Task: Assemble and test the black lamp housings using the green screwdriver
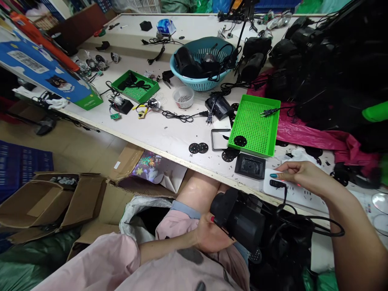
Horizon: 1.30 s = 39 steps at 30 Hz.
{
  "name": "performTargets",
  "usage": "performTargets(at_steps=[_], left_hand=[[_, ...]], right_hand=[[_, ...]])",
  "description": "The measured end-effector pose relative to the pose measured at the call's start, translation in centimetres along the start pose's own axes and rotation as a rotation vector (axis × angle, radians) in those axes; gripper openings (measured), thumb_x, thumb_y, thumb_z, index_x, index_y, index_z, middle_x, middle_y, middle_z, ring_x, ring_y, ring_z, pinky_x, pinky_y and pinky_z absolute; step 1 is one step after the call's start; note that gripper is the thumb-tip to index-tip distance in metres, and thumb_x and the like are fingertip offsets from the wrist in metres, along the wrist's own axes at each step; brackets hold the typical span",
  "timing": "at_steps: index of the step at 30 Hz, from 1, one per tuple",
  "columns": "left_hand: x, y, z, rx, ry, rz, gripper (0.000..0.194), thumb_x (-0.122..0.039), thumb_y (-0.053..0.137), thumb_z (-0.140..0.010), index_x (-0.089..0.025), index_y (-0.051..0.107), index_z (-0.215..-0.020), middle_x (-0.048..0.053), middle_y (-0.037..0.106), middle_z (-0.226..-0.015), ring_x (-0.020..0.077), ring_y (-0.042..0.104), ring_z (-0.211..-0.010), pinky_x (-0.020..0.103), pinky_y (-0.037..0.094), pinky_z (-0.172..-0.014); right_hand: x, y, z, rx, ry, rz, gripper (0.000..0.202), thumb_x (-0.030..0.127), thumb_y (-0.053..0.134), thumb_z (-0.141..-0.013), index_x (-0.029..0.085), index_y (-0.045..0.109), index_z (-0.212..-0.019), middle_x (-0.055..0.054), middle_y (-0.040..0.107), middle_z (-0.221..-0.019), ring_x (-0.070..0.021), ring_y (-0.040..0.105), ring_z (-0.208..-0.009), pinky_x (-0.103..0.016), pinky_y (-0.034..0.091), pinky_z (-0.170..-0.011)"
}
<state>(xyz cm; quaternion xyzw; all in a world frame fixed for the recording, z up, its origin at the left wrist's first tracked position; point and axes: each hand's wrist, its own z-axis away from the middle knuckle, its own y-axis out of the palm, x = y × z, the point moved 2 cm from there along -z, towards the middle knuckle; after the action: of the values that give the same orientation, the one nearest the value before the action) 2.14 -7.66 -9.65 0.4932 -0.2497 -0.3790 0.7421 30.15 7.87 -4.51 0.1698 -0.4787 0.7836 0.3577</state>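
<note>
My left hand (209, 236) was wrapped around a black lamp housing (242, 220) in my lap, gripping its rounded body. It looked like rigid plastic, bulky and probably fairly light, best held round the barrel. My right hand (298, 176) pinched its black plug (277, 184) between narrowed fingers at the white power strip (298, 195) just beneath them. The thin cord (303, 220) hung slack between my hands.

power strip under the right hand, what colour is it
White, clearest in the head view: the power strip lies beneath the right hand.
</note>
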Motion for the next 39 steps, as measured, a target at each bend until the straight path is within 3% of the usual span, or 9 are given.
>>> performTargets(at_steps=[3,7,9,12,18,22,29,34,39], left_hand=[[-1.4,1.7,0.2,0.046,0.016,-0.047,0.031,-0.039,0.074,-0.056,-0.016,0.077,-0.077,0.008,0.079,-0.094,0.0377,0.056,-0.124,0.046,0.033,-0.111],[-4.8,4.5,-0.5,0.042,0.132,-0.155,0.057,-0.058,0.083,-0.060,-0.022,0.077,-0.103,0.006,0.077,-0.111,0.0337,0.052,-0.132,0.042,0.032,-0.115],[-6.8,5.7,-1.3,-0.088,0.277,-0.230,0.071,-0.070,0.078,-0.058,-0.025,0.074,-0.113,0.006,0.073,-0.121,0.0323,0.050,-0.135,0.042,0.034,-0.115],[-8.9,7.1,-2.8,-0.312,0.405,-0.281,0.080,-0.078,0.072,-0.056,-0.022,0.073,-0.114,0.010,0.073,-0.119,0.0345,0.050,-0.134,0.047,0.039,-0.113],[-9.4,9.1,-5.2,-0.336,0.537,-0.277,0.078,-0.074,0.069,-0.067,-0.022,0.066,-0.124,0.009,0.069,-0.128,0.0326,0.053,-0.132,0.046,0.041,-0.113],[-8.8,9.4,-5.8,-0.243,0.544,-0.214,0.075,-0.070,0.058,-0.080,-0.022,0.055,-0.137,0.011,0.067,-0.131,0.0311,0.057,-0.128,0.046,0.043,-0.111],[-9.1,9.5,-6.4,-0.283,0.509,-0.142,0.072,-0.072,0.055,-0.081,-0.018,0.062,-0.129,0.013,0.069,-0.128,0.0322,0.057,-0.127,0.046,0.042,-0.112],[-10.9,8.9,-5.2,-0.112,0.559,-0.435,0.067,-0.055,0.067,-0.081,-0.024,0.054,-0.138,0.010,0.057,-0.144,0.0323,0.044,-0.139,0.046,0.031,-0.118],[-13.7,8.3,-3.7,0.041,0.600,-0.819,0.089,-0.025,0.087,-0.061,-0.033,0.048,-0.141,0.008,0.050,-0.149,0.0367,0.043,-0.137,0.046,0.034,-0.115]], right_hand=[[1.1,-0.1,2.4,-0.116,-0.072,-0.108,0.054,0.063,0.073,-0.060,0.016,0.074,-0.086,0.000,0.053,-0.057,-0.0140,0.046,-0.052,-0.029,0.036,-0.051],[3.6,0.2,9.3,-0.551,-0.237,-0.168,0.046,0.055,0.063,-0.080,0.026,0.067,-0.115,-0.007,0.068,-0.104,-0.0253,0.064,-0.098,-0.040,0.048,-0.091],[5.2,1.5,12.6,-0.506,-0.342,-0.164,0.041,0.045,0.062,-0.085,0.033,0.062,-0.124,-0.004,0.067,-0.115,-0.0267,0.063,-0.111,-0.041,0.047,-0.099],[7.5,4.4,15.0,-0.277,-0.365,-0.084,0.067,0.038,0.070,-0.080,0.039,0.046,-0.142,-0.002,0.056,-0.140,-0.0301,0.053,-0.129,-0.044,0.047,-0.104],[11.1,9.3,12.2,-0.342,-0.147,-0.278,0.117,0.027,0.080,-0.062,0.036,0.010,-0.155,-0.007,0.035,-0.156,-0.0341,0.039,-0.140,-0.054,0.039,-0.110],[12.5,11.1,10.4,-0.504,-0.071,-0.348,0.102,0.039,0.076,-0.068,0.032,0.019,-0.152,-0.010,0.040,-0.151,-0.0355,0.042,-0.136,-0.053,0.041,-0.108],[13.2,11.3,9.9,-0.605,-0.158,-0.316,0.082,0.042,0.072,-0.073,0.028,0.034,-0.144,-0.011,0.046,-0.145,-0.0337,0.047,-0.131,-0.049,0.042,-0.106],[12.0,8.5,7.5,-0.298,-0.097,-0.646,0.093,0.058,0.067,-0.078,0.027,0.023,-0.153,-0.011,0.053,-0.141,-0.0286,0.053,-0.128,-0.044,0.045,-0.105],[12.0,7.0,5.1,0.177,0.040,-0.943,0.060,0.066,0.058,-0.083,0.024,0.065,-0.124,-0.007,0.071,-0.118,-0.0257,0.065,-0.112,-0.039,0.053,-0.095]])
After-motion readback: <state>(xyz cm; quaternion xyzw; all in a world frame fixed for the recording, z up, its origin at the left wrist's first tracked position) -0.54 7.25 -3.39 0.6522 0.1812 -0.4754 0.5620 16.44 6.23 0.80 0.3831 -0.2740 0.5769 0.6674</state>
